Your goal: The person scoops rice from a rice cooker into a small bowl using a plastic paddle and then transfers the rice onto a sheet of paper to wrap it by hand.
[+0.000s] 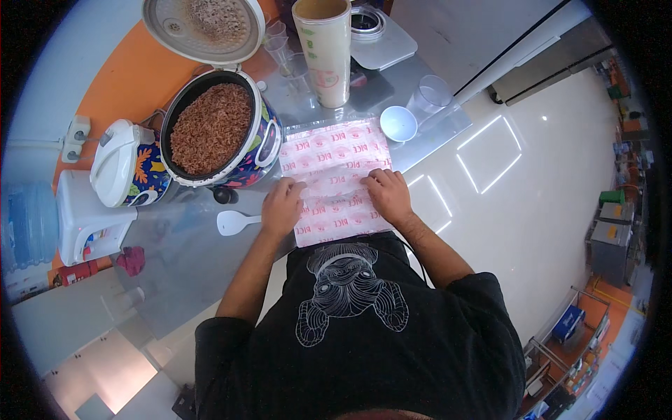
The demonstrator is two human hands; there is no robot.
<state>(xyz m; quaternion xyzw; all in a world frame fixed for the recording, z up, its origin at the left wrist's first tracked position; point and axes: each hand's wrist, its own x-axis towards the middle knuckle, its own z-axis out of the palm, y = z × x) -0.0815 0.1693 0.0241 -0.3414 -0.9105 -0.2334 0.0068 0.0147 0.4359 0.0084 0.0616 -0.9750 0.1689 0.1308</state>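
Note:
A pink-and-white printed wrapping sheet (336,210) lies at the front edge of the metal counter, its near end against my black shirt. A crease or raised fold runs across its middle between my hands. My left hand (283,206) pinches the sheet's left side, beside the rice paddle (231,223). At the right side, my right hand (387,197) has curled fingers gripping the other end of the fold. Left of the sheet, a rice cooker (268,139) stands with its lid (205,26) raised, holding reddish-brown cooked rice (212,128). A small white bowl (398,124) touches the sheet's far right corner.
Behind the sheet stand a tall stack of paper cups (328,58), clear plastic cups (299,71) and a metal scale-like device (386,44). A clear container (431,93) is near the counter's right edge. A second, closed cooker (131,163) and a white appliance (86,215) are at left.

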